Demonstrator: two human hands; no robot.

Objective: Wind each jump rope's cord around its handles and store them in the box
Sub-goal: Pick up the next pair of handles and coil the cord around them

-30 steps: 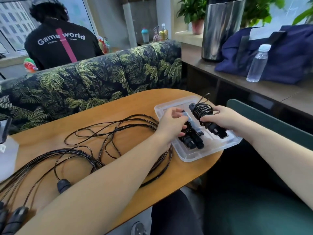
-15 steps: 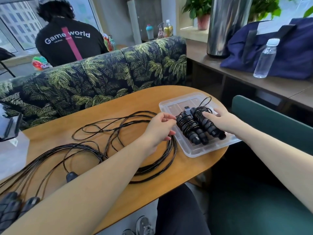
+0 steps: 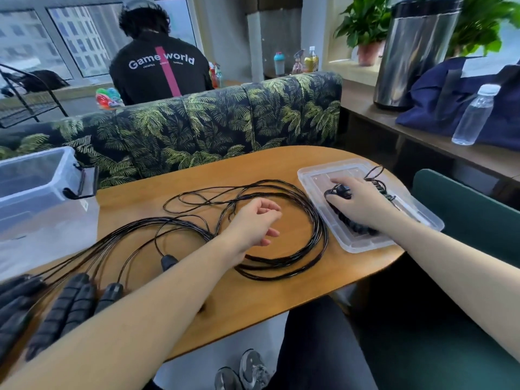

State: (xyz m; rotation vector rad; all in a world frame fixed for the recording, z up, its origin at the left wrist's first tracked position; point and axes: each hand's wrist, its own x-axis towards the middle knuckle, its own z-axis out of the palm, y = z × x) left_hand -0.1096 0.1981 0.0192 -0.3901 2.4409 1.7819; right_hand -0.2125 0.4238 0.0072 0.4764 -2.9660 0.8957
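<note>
Two wound black jump ropes (image 3: 357,228) lie in a shallow clear plastic tray (image 3: 318,175) at the table's right end. My right hand (image 3: 363,204) rests flat on top of them and hides most of them. Left of the tray, a tangle of loose black cords (image 3: 318,240) spreads over the wooden table (image 3: 253,294). My left hand (image 3: 253,220) hovers over the cord loops with relaxed fingers, holding nothing. Several black ribbed handles (image 3: 70,302) lie bunched at the near left edge. One more handle (image 3: 168,261) lies beside my left forearm.
A deep clear storage box (image 3: 33,175) stands at the table's far left. A leaf-patterned sofa (image 3: 225,122) backs the table, and a person sits behind it, facing away. A green chair (image 3: 464,209) is at the right, below a shelf with a water bottle (image 3: 472,116).
My right hand set the second wound rope down beside the first in the tray and now lies on both. My left hand drew back from the tray to above the loose cords.
</note>
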